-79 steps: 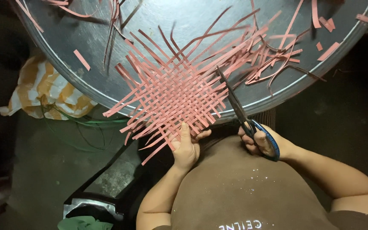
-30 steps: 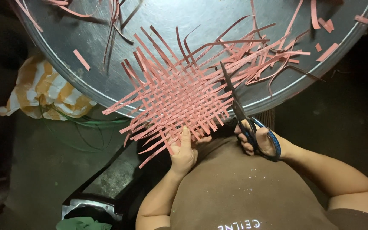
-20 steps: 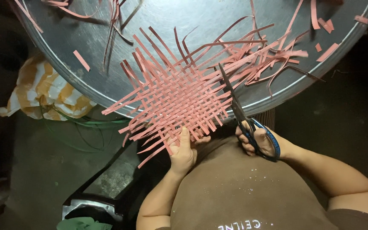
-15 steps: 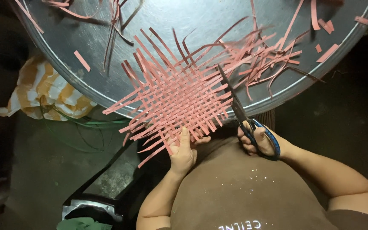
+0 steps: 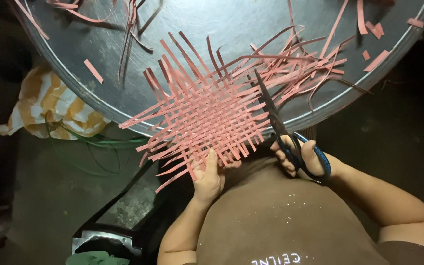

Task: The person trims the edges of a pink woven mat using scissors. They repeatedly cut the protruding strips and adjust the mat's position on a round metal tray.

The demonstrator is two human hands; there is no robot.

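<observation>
A mat woven of pink paper strips lies on the near edge of a round metal table, its loose ends sticking out on all sides. My left hand grips the mat's near edge from below. My right hand holds blue-handled scissors, the dark blades almost closed and pointing away from me along the mat's right side. Long uncut pink strips trail off to the right of the blades.
Loose pink strips and small scraps lie scattered over the table. A yellow-and-white striped cloth and green cord lie on the floor at left. A dark stand sits below the table edge.
The mat has shifted and turned slightly under my left hand. The scissors have moved a little along the mat's right side, and the loose strips on the right have shifted.
</observation>
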